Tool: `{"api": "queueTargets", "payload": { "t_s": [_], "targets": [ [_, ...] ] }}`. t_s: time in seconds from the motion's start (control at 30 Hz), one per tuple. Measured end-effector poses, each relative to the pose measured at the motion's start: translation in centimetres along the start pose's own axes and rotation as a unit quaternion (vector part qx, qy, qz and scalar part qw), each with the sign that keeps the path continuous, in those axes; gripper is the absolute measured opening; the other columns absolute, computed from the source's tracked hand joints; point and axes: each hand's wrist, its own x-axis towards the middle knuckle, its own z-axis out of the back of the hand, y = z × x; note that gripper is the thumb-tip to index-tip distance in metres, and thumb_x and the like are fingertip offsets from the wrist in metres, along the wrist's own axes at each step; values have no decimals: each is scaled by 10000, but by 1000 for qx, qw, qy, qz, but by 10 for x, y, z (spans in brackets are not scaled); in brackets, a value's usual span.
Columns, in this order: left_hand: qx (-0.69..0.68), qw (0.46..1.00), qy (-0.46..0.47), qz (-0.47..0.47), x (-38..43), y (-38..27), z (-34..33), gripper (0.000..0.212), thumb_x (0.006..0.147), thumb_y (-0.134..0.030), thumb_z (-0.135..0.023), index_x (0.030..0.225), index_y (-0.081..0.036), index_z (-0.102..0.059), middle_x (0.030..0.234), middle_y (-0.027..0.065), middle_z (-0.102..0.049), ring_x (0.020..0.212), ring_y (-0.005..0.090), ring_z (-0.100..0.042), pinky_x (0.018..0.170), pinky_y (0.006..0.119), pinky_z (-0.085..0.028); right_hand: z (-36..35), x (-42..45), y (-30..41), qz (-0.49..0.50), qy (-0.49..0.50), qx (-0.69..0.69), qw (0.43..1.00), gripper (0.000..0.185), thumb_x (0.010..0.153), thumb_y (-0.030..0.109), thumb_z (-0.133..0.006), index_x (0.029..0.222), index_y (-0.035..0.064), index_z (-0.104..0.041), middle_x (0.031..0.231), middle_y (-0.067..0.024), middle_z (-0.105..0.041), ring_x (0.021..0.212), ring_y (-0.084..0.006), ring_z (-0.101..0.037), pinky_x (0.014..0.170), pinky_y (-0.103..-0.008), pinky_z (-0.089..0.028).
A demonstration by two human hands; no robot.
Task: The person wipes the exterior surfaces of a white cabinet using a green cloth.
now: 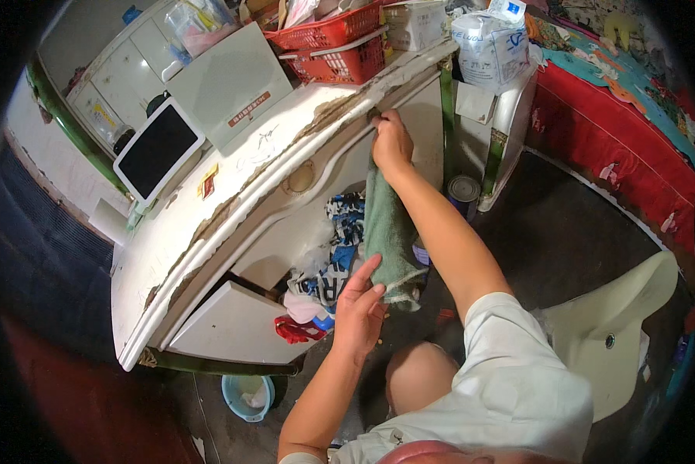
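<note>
My right hand (391, 145) grips the top of a green cloth (385, 220), which looks like a towel. The cloth hangs down in front of the white desk (231, 174). Beside its lower end is my left hand (360, 310), thumb and forefinger spread; whether it touches the cloth is hard to tell. Behind the cloth lies a heap of patterned clothing (330, 278) in blue, black and white, partly hidden. A red piece of fabric (301, 330) sits at the bottom of the heap, next to a tilted white panel (243, 327).
On the desk stand a white-framed screen (160, 149), a grey-green panel (228, 87) and red plastic baskets (347, 58). A lidded can (463, 190) stands on the floor. To the right is a pale plastic chair (602, 342); a blue bucket (247, 400) is lower left.
</note>
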Motion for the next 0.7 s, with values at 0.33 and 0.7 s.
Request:
{"api": "queueTargets", "payload": {
  "t_s": [0.33, 0.7],
  "targets": [
    [-25, 999, 24, -3, -7, -6, -5, 481, 796, 2, -553, 1263, -69, -461, 956, -19, -556, 751, 53, -498, 612, 186, -396, -4, 18, -7, 72, -51, -44, 995, 213, 843, 159, -452, 953, 0, -540, 851, -225, -591, 845, -398, -556, 751, -426, -421],
    [-9, 1000, -14, -17, -9, -5, -8, 464, 812, -5, -530, 1265, -73, -459, 924, -34, -506, 709, 50, -449, 593, 192, -360, -18, -22, -4, 50, -21, -19, 998, 269, 853, 156, -420, 1023, -28, -516, 1087, -236, -530, 955, -432, -509, 833, -447, -382]
  ]
}}
